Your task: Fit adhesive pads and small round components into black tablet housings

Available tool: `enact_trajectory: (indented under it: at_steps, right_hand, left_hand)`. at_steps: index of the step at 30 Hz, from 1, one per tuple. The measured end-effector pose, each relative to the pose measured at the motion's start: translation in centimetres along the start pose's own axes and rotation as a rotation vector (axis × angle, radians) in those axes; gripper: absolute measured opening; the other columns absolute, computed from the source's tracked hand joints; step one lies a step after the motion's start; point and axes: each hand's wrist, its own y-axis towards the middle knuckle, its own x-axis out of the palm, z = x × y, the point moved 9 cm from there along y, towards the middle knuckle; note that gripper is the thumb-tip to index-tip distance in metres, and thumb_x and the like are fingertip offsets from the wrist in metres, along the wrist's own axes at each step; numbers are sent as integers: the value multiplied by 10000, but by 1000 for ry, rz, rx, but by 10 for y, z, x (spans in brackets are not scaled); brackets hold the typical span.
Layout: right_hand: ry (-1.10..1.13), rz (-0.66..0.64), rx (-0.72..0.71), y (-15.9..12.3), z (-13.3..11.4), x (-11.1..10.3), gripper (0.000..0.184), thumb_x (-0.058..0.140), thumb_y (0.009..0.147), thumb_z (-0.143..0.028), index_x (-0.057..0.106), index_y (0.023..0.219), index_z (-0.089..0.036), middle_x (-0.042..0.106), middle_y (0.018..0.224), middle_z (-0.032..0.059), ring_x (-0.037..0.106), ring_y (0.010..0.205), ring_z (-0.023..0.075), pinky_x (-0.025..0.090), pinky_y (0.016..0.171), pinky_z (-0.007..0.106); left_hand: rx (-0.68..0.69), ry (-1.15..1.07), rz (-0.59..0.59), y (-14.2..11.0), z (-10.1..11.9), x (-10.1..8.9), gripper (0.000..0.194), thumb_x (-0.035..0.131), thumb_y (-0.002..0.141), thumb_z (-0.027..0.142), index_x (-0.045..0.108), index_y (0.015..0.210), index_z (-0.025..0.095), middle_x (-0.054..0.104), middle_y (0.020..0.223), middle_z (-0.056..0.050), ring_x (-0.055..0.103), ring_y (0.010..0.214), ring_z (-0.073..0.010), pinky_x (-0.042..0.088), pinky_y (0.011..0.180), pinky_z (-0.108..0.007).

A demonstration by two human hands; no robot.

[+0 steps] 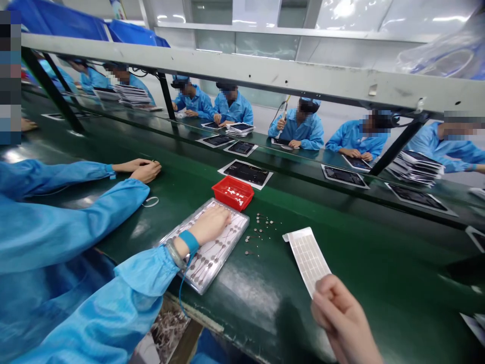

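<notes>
My left hand (212, 222), with a blue wrist strap, reaches over the far part of a clear plastic tray (202, 285). Its fingers curl downward, and whatever they pinch is hidden. Rows of small round discs with thin wire leads (204, 265) lie in the tray. Between thumb and fingers, my right hand (341, 316) grips the near end of a pale sheet of rectangular stickers (308, 255), tilted above the bench. Several loose discs (258, 230) are scattered right of the tray. Just behind it, a red bin (233, 193) contains small white pieces.
Green bench (379, 263). A black panel on white backing (246, 173) lies behind the bin. At left, a co-worker's hands (146, 170) rest near a white loop (150, 202). More panels, stacks and co-workers line the far side, under a long overhead beam (265, 65) on dark posts.
</notes>
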Motion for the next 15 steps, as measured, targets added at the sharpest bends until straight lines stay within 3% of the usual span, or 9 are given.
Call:
enact_trajectory:
  at_steps: [4,8,11,13,15]
  right_hand:
    - [-44,-308,198,2,26,75,440,731,676,-563,603,853,-181,489,602,-41,378,424,38,221,407,187]
    - [157,-528,507,4,52,132,492,681,699,-599,636,856,-136,621,785,53,543,532,85,344,383,170]
    - [240,-552,576,10,63,145,392,787,618,-469,614,739,-139,567,621,-8,528,520,87,386,375,158]
    - [202,-497,560,16,71,140,372,834,556,-395,584,675,-146,495,509,-55,471,460,66,365,356,145]
    - [126,-431,524,21,78,130,393,826,557,-429,577,663,-144,499,479,-56,453,430,57,338,346,142]
  left_hand:
    - [3,-42,134,-20,16,-38,247,330,947,218,523,800,171,565,804,-75,501,788,-231,398,741,-366]
    - [213,-79,230,-64,87,-53,257,313,936,134,507,774,183,537,795,-52,463,757,-209,369,692,-338]
    - [411,-40,333,-101,138,-44,253,326,920,87,516,776,169,514,747,-47,444,707,-206,363,663,-339]
    - [466,-27,351,-117,154,-32,264,309,917,76,525,791,160,513,749,-54,458,722,-212,383,692,-351]
    - [477,-32,340,-123,157,-22,284,287,926,80,532,803,156,530,772,-62,482,750,-215,404,729,-362]
